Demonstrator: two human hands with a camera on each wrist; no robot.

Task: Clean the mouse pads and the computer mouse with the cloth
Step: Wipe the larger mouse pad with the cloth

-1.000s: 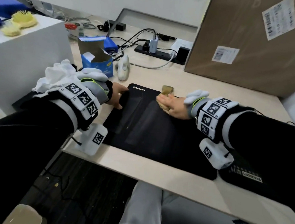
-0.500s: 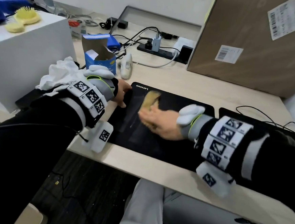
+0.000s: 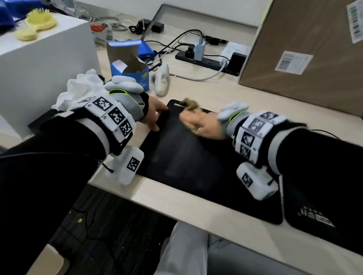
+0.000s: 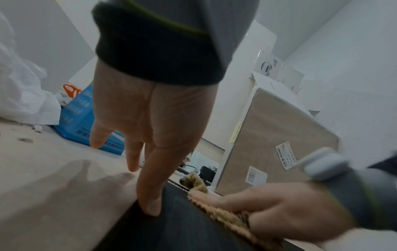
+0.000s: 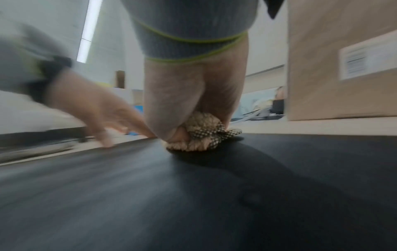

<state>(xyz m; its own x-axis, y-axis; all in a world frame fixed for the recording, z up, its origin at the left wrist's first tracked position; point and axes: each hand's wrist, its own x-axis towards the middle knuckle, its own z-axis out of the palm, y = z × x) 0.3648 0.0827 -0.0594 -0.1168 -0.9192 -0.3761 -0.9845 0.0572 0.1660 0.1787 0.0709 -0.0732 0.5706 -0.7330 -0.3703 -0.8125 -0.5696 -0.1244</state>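
Note:
A black Lenovo mouse pad (image 3: pixel 185 163) lies on the desk in front of me. My left hand (image 3: pixel 155 116) presses the pad's left edge with straight fingers; the thumb (image 4: pixel 150 203) sits on the pad's border (image 4: pixel 171 229). My right hand (image 3: pixel 199 125) grips a bunched tan cloth (image 3: pixel 189 105) against the pad's far-left corner, beside the logo. The right wrist view shows the cloth (image 5: pixel 201 137) wadded under curled fingers on the pad (image 5: pixel 214 186). A second black pad (image 3: pixel 313 215) lies at the right, mostly under my right arm. The white computer mouse (image 3: pixel 162 81) rests behind the pad.
A large cardboard box (image 3: pixel 312 61) stands at the back right. A white box (image 3: pixel 36 67) is at the left, with crumpled white material (image 3: pixel 78 88) beside it. A blue carton (image 3: pixel 129 68) and a power strip with cables (image 3: pixel 206 60) lie behind. The desk's front edge (image 3: pixel 192 205) is near.
My right hand has rubbed the cloth leftward across the pad and now sits at its far-left corner by the logo. My left hand has stayed on the pad's left edge.

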